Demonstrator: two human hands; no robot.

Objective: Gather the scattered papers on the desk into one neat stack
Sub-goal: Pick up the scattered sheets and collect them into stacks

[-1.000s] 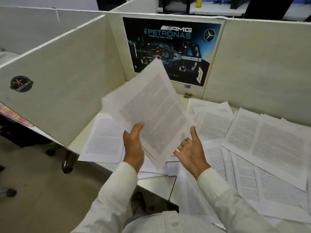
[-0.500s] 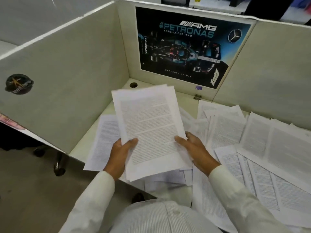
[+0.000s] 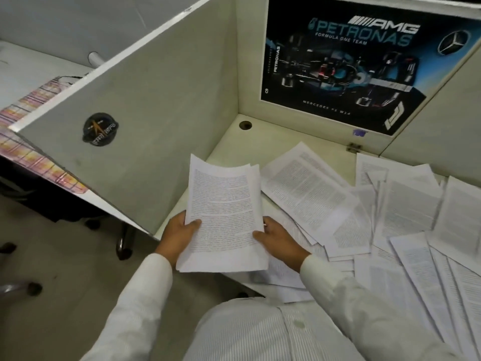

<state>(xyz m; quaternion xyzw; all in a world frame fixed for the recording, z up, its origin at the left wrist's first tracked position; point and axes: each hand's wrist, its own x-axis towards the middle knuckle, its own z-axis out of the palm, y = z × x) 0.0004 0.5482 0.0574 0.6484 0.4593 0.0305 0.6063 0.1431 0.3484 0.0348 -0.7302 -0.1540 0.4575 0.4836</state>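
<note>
Your left hand (image 3: 177, 237) and right hand (image 3: 281, 244) gripped the paper sheaf (image 3: 223, 212) at its near corners; loose sheets (image 3: 308, 190) lay right of the sheaf, nearer your right hand.

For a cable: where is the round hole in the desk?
In the head view, the round hole sits in the far left corner of the desk, just below the poster.

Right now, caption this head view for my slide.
Left hand and right hand grip a paper sheaf beside scattered papers.
</note>
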